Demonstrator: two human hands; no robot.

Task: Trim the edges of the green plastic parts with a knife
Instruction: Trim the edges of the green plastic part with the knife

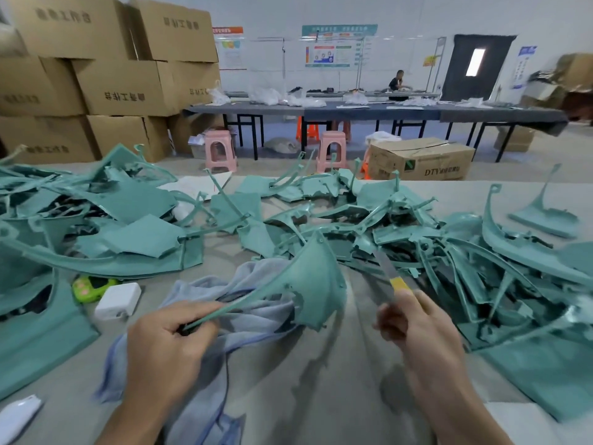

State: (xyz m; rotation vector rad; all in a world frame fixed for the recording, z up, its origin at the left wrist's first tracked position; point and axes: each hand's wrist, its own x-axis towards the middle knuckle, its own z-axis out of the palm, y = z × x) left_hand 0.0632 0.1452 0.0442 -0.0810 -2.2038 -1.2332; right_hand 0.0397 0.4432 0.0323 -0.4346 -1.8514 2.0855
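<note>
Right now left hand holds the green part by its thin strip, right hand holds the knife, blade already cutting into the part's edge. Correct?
Not quite. In the head view the knife blade is clear of the green part, pointing up and away beside it, not cutting. The rest stands: the left hand grips the part's thin strip and the right hand holds the knife.

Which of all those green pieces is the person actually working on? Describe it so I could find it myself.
Start at the crumpled pale blue cloth in the middle of the grey table, between the two big heaps of green parts. The green plastic part lifted above it is the one: a fan-shaped shell with a long thin arm, gripped by the left hand. Unlike its neighbours, it is held up, facing the yellow-handled knife.
</note>
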